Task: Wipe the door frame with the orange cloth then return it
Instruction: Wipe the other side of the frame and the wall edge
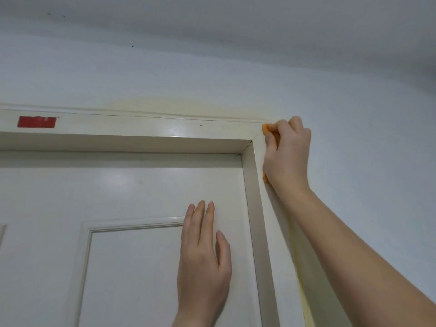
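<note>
Closest to the camera, two bare forearms reach up from the lower edge of the view. The left hand (pixel 205 251) lies flat against the white door (pixel 129 185), fingers straight and close together, thumb set a little apart, holding nothing; its fingertips lie across the top right corner of the door's raised panel moulding (pixel 132 226).

The right hand (pixel 286 152) is higher and further off, at the upper right corner of the door frame (pixel 141 125). Its fingers are curled into a fist round the one orange cloth (pixel 267 130), pressing it against the frame's outer face where the top piece meets the right upright. The cloth is bunched and almost wholly hidden: only a bright orange fold shows past the knuckles, and a second small sliver shows below the heel of the hand.

The frame is glossy cream, with a mitred joint at this corner. One red rectangular sticker (pixel 37 122) sits on the top piece, far left.

Behind, the pale wall (pixel 354 102) carries a faint yellowish stain (pixel 177 105) just above the frame, and the ceiling (pixel 212 20) shows a few small dark specks.
</note>
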